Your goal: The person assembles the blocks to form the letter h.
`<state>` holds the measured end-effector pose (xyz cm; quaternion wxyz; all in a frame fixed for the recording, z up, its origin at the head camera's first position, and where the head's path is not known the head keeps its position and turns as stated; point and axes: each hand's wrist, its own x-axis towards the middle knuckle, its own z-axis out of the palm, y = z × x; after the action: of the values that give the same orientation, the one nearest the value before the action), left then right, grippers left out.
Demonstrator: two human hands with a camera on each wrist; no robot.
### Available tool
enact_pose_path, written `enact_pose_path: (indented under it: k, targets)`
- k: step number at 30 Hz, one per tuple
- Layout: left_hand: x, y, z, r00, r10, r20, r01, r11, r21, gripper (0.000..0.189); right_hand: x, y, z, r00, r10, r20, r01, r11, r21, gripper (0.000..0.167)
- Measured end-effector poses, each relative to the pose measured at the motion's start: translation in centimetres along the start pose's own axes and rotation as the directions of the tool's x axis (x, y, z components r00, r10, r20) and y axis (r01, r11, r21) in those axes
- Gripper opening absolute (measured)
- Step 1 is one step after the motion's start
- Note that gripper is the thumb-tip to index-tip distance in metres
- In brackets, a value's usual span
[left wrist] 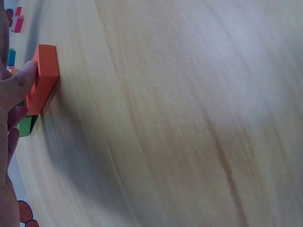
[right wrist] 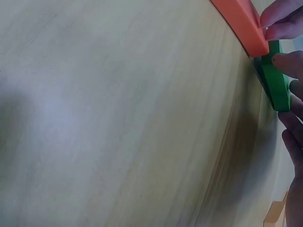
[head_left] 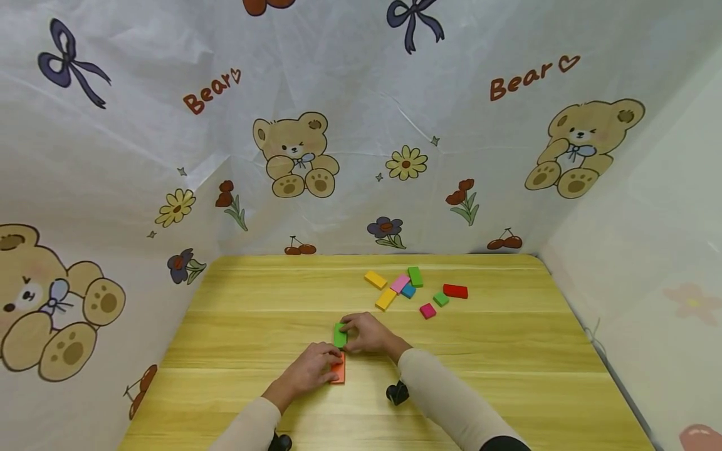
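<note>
Near the middle of the table, an orange block [head_left: 340, 372] lies flat with a green block [head_left: 340, 336] end to end just beyond it. My left hand [head_left: 311, 368] pinches the orange block from its left, the thumb [left wrist: 26, 75] lying against it in the left wrist view. From the right, my right hand [head_left: 368, 333] pinches the green block between thumb and fingers. In the right wrist view, the near end of the orange block [right wrist: 246, 28] meets the green block [right wrist: 275, 80], whose underside tilts off the table there. Fingers hide part of both blocks.
Farther back lie several loose blocks: yellow ones [head_left: 386, 299], a pink one [head_left: 400, 284], a blue one [head_left: 408, 290], green ones [head_left: 415, 277], a red one [head_left: 455, 291] and a magenta one [head_left: 428, 311]. A bear-print sheet [head_left: 361, 207] hangs behind the wooden table [head_left: 507, 363].
</note>
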<state>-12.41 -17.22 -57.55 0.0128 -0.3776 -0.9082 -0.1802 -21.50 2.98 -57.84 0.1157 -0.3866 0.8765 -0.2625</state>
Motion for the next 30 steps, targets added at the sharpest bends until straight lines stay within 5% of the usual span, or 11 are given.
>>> enact_pose_path:
  k: [9, 22, 30]
  targets:
    - [0.0, -0.1, 0.0, 1.0, -0.013, 0.026, 0.011, 0.999, 0.04, 0.027, -0.1, 0.1, 0.3, 1.0, -0.019, 0.01, 0.019, 0.999, 0.027, 0.039]
    - [-0.3, -0.2, 0.6, 0.995, 0.051, -0.087, -0.046, 0.997, 0.067, 0.023, -0.6, 0.2, 1.1, 0.995, -0.042, -0.088, 0.052, 0.992, 0.115, 0.04]
    - [-0.2, 0.0, 0.6, 0.997, 0.029, -0.075, -0.024, 0.998, 0.065, 0.021, -0.7, 0.2, 1.7, 0.995, 0.014, -0.098, 0.001, 0.987, 0.158, 0.041]
